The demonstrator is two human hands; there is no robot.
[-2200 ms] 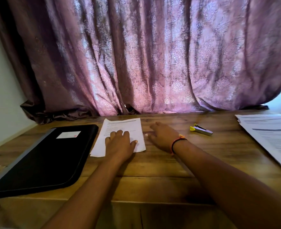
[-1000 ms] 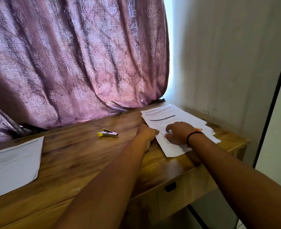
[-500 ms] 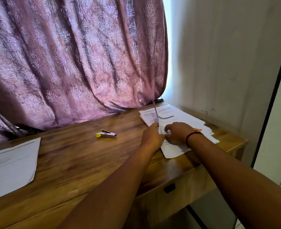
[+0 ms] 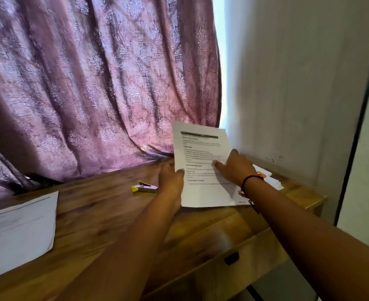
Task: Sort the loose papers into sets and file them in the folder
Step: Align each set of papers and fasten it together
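- Sheet (image 4: 201,192) is standing tilted up over the stack (image 4: 272,183) at the right end of the table (image 4: 105,213), print facing me.
- I am pinching its left edge with the left hand (image 4: 171,179), thumb in front.
- I am laying the right hand (image 4: 236,168) flat against its face, fingers straight, gripping nothing.
- I am aiming to part one leaf only, reading the heading, then carrying it flat past the stapler (image 4: 145,187) to the set (image 4: 18,231) at left if it matches.

desk (image 4: 105,216): glossy grained wood | sheet (image 4: 203,170): matt printed paper | curtain (image 4: 92,83): shiny patterned cloth
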